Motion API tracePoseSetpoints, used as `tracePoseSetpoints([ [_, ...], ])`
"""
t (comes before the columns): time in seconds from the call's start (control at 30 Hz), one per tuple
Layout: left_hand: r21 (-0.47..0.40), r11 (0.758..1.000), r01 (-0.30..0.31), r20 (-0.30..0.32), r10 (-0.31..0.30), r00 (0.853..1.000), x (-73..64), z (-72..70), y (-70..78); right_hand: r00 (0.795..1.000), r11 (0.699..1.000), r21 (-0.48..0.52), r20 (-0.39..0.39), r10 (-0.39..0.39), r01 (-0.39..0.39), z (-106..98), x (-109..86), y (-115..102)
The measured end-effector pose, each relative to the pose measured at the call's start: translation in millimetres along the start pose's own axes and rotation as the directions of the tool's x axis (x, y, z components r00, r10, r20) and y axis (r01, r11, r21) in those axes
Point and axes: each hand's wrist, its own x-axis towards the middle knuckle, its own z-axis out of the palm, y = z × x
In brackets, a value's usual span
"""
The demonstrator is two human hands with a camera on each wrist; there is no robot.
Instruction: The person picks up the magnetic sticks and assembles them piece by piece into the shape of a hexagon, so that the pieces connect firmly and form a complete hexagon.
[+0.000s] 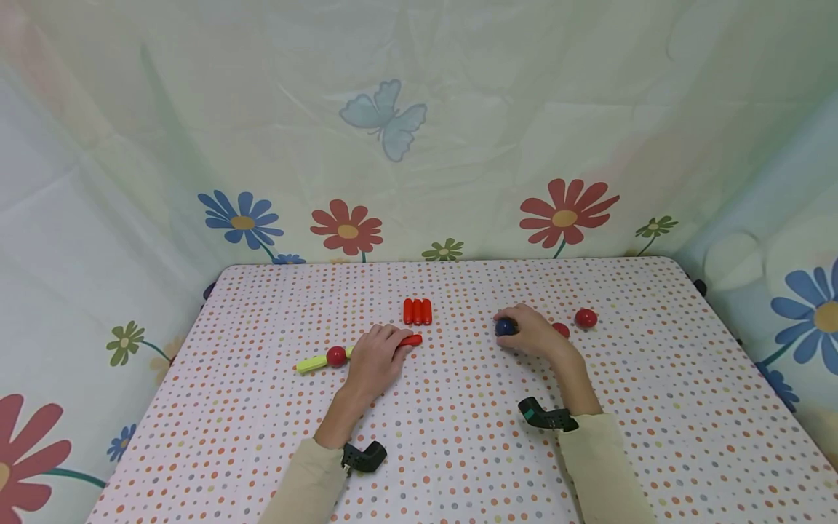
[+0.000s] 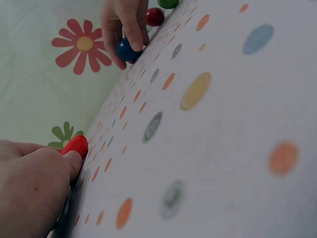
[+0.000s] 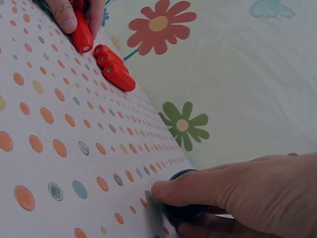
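Note:
My left hand (image 1: pixel 376 360) pinches a red toy rod (image 1: pixel 412 340) near the table's middle, its rounded end sticking out past the thumb (image 2: pixel 74 161). A yellow-green rod (image 1: pixel 311 364) with a red ball (image 1: pixel 337 356) at its inner end lies beside that hand; the part under the palm is hidden. My right hand (image 1: pixel 538 335) grips a dark blue ball (image 1: pixel 505 327) between thumb and fingers, low at the tabletop. In the right wrist view the thumb lies across the blue ball (image 3: pixel 185 212).
Three red rods (image 1: pixel 417 311) lie side by side beyond my left hand. Right of my right hand are two red balls (image 1: pixel 585 318), one partly covered by the hand. A green ball (image 2: pixel 168 3) shows in the left wrist view. A flowered curtain (image 1: pixel 484 145) hangs behind the dotted table (image 1: pixel 458 437).

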Motion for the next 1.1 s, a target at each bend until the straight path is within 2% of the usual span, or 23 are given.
tracePoseSetpoints([
  [0.3,-0.001,1.0,-0.019,-0.037,0.019,0.999,0.3,-0.1,0.1,1.0,1.0,0.001,-0.025,-0.005,0.005,0.9,0.2,-0.2],
  [0.53,0.006,1.0,-0.014,-0.022,0.015,1.0,0.4,-0.2,-0.1,0.999,0.993,0.117,-0.024,-0.022,0.025,8.8,4.6,-4.3],
  [0.8,0.008,1.0,-0.014,-0.017,0.014,1.0,0.8,0.3,0.1,0.996,0.975,0.208,0.038,-0.085,0.075,31.2,14.0,-27.8],
  [1.03,-0.025,0.996,-0.087,-0.09,0.085,0.992,1.2,-1.7,0.1,0.986,0.956,0.266,0.074,-0.149,0.125,44.8,16.5,-37.9],
  [1.1,-0.025,0.994,-0.109,-0.11,0.106,0.988,1.1,-1.9,-0.1,0.987,0.951,0.287,0.076,-0.144,0.117,46.7,15.9,-40.4],
])
